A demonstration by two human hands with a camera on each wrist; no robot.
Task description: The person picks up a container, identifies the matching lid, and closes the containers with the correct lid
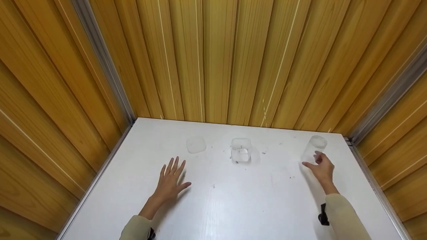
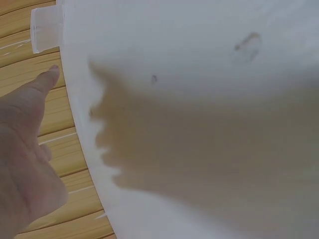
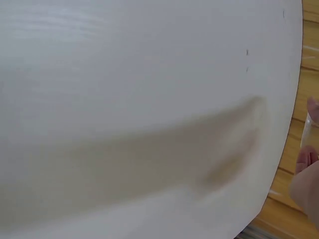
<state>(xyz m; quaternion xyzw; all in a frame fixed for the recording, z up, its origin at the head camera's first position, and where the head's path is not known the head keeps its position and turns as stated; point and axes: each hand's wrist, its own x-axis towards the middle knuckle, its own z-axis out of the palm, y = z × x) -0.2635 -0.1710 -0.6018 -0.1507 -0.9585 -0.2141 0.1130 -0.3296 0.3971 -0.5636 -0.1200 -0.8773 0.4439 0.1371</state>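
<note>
At the right of the head view, my right hand point(image 1: 322, 168) has its thumb and fingers on opposite sides of a clear cylindrical container point(image 1: 317, 142), gripping its near end. In the right wrist view, a sliver of clear plastic point(image 3: 306, 130) shows between the thumb and fingers of that hand point(image 3: 308, 169). My left hand point(image 1: 169, 183) hovers over the white table with its fingers spread, holding nothing. Beyond its fingertips lies a flat, translucent rounded-square piece point(image 1: 196, 145). A clear rounded-square container point(image 1: 241, 150) stands between the hands; the left wrist view catches it past the left thumb point(image 2: 46, 79).
The white table point(image 1: 213, 206) carries several small dark specks and marks around the middle container. Wood-patterned panels point(image 1: 217, 66) rise behind the table and on both sides. Metal corner posts point(image 1: 106, 60) stand at the back corners.
</note>
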